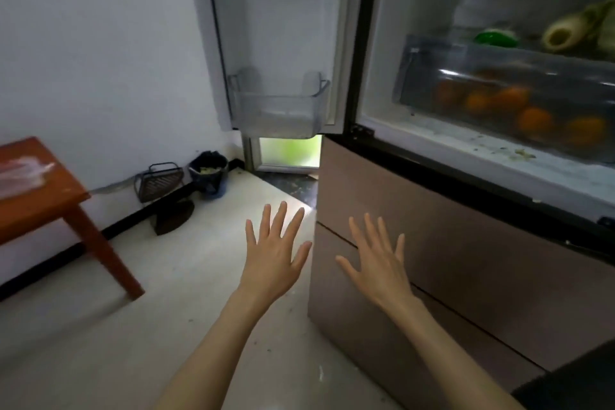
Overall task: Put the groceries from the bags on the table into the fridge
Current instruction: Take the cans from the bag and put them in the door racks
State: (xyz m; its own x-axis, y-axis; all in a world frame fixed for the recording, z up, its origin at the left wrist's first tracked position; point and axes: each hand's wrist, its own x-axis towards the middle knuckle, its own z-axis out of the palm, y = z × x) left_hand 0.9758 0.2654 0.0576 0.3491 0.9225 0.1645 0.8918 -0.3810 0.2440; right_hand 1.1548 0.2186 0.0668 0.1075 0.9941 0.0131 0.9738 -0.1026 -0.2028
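Note:
The fridge stands at the right with its upper door swung open to the left. Inside, a clear drawer holds several oranges. Above the drawer lie a green item and pale green vegetables. My left hand and my right hand are held out side by side, fingers spread, holding nothing, in front of the fridge's brown lower drawers. A wooden table stands at the left with a plastic bag on it.
A clear bin hangs low on the open door. On the floor by the white wall sit a dark bucket, a wire rack and a dark dustpan-like thing. The pale floor spreads between table and fridge.

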